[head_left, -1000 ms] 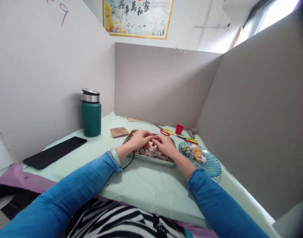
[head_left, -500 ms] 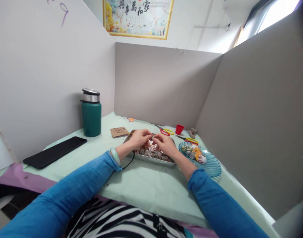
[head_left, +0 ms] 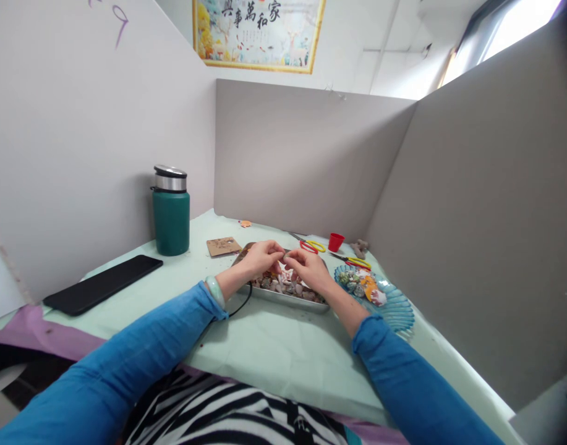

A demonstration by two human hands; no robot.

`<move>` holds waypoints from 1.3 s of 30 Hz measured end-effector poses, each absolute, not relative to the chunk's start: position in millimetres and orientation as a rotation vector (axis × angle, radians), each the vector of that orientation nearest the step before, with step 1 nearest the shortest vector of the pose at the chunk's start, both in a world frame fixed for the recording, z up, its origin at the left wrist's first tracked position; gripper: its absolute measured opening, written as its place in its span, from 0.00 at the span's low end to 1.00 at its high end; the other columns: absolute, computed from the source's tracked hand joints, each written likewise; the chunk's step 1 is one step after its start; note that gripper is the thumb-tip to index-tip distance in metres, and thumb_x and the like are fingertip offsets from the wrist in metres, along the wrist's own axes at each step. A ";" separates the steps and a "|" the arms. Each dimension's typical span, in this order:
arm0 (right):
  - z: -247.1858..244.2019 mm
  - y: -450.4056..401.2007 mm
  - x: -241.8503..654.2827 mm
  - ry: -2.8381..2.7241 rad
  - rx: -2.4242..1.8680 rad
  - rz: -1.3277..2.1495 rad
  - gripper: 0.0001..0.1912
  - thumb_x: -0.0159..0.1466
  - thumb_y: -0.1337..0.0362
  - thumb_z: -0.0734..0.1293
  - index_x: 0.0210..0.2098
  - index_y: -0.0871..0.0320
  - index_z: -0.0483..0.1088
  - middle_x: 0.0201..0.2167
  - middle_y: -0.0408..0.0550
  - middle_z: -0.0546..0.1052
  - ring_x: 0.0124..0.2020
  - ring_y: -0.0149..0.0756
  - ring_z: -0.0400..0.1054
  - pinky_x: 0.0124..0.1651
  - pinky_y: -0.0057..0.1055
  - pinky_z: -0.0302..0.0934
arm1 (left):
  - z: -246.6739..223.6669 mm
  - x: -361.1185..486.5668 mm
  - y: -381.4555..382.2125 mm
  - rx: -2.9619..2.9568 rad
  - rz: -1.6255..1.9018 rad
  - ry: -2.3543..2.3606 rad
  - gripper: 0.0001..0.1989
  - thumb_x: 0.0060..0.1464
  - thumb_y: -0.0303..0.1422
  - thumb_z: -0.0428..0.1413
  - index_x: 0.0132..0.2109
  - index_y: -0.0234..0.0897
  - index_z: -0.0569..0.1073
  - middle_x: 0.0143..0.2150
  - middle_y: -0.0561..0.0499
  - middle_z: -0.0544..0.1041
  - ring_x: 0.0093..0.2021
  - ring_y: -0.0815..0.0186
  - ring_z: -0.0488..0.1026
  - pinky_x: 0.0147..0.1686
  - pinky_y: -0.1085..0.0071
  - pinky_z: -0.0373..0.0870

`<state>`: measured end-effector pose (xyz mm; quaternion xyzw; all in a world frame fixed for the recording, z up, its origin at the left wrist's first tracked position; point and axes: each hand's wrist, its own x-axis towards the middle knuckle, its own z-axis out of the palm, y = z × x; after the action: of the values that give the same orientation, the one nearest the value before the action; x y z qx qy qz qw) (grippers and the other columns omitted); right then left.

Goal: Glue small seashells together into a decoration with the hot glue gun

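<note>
Both hands meet over a metal tray [head_left: 285, 300] on the table. My left hand [head_left: 260, 258] has its thumb and fingertips pinched together. Close against it, my right hand [head_left: 308, 269] pinches too, fingertips almost touching the left ones. Whatever sits between the fingertips is too small and too covered to name. Below them the tray holds many small stones or shell pieces [head_left: 283, 285], grey, brown and white. A pale green bangle [head_left: 214, 290] circles my left wrist.
Right of the tray lies a blue glass plate [head_left: 401, 312] with shells. Behind are two scissors [head_left: 316, 246] [head_left: 355, 262] and a red cup [head_left: 336, 241]. Leftward: a brown card [head_left: 223, 246], a green bottle [head_left: 171, 222], a black flat case [head_left: 104, 284]. Grey partitions [head_left: 306, 154] enclose the table.
Hardly anything differs. My fingertips have shifted very slightly over the tray, still pinched together.
</note>
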<state>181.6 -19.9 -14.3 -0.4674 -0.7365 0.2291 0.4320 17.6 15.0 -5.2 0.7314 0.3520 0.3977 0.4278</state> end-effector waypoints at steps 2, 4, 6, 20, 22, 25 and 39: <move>-14.4 -20.1 181.6 -1.835 -1.171 0.570 0.11 0.60 0.56 0.62 0.35 0.58 0.68 0.27 0.43 0.75 0.19 0.28 0.68 0.22 0.23 0.60 | -3.9 17.7 13.5 1.808 0.981 0.882 0.04 0.52 0.29 0.52 0.36 0.33 0.65 0.17 0.55 0.72 0.19 0.71 0.72 0.21 0.78 0.66; -14.2 -20.6 181.6 -1.836 -1.175 0.566 0.11 0.60 0.56 0.62 0.34 0.58 0.68 0.26 0.43 0.75 0.19 0.28 0.68 0.22 0.23 0.60 | -2.9 17.7 12.0 1.810 0.968 0.889 0.04 0.52 0.29 0.52 0.36 0.33 0.65 0.18 0.55 0.72 0.19 0.70 0.72 0.21 0.78 0.65; -13.6 -21.2 181.5 -1.840 -1.176 0.559 0.11 0.60 0.56 0.62 0.33 0.58 0.68 0.27 0.43 0.75 0.19 0.28 0.68 0.22 0.24 0.60 | -2.2 17.7 10.9 1.816 0.960 0.901 0.05 0.53 0.30 0.52 0.36 0.33 0.65 0.18 0.55 0.72 0.19 0.70 0.72 0.20 0.78 0.65; -12.2 -16.7 186.7 -1.674 -1.274 0.370 0.13 0.61 0.54 0.60 0.32 0.58 0.67 0.27 0.43 0.77 0.18 0.27 0.68 0.24 0.24 0.61 | -6.7 11.2 25.0 2.212 0.982 1.076 0.10 0.48 0.34 0.53 0.34 0.33 0.75 0.28 0.51 0.77 0.21 0.73 0.69 0.22 0.78 0.62; -13.0 -15.5 187.6 -1.669 -1.277 0.365 0.13 0.61 0.54 0.60 0.33 0.58 0.67 0.27 0.43 0.77 0.18 0.27 0.68 0.24 0.24 0.60 | -3.2 9.4 23.5 2.342 0.954 1.074 0.09 0.46 0.33 0.54 0.33 0.35 0.77 0.27 0.51 0.77 0.24 0.71 0.70 0.25 0.78 0.62; -13.7 -15.3 187.6 -1.665 -1.283 0.360 0.13 0.60 0.54 0.60 0.32 0.58 0.67 0.27 0.43 0.77 0.17 0.27 0.68 0.24 0.24 0.61 | 2.4 8.1 16.3 2.578 0.774 0.948 0.07 0.43 0.30 0.56 0.30 0.37 0.79 0.26 0.52 0.78 0.27 0.69 0.71 0.28 0.77 0.62; -12.7 -17.0 184.9 -1.652 -1.273 0.384 0.13 0.60 0.54 0.61 0.32 0.58 0.68 0.25 0.42 0.76 0.16 0.27 0.68 0.23 0.23 0.60 | 11.0 17.4 -7.0 2.862 0.081 1.169 0.13 0.41 0.31 0.56 0.36 0.37 0.79 0.32 0.45 0.79 0.32 0.62 0.73 0.31 0.73 0.65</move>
<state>184.9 -17.0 -12.7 -0.5238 -0.6797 0.1581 0.4886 17.4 -7.0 11.0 0.9251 0.3779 0.0262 0.0247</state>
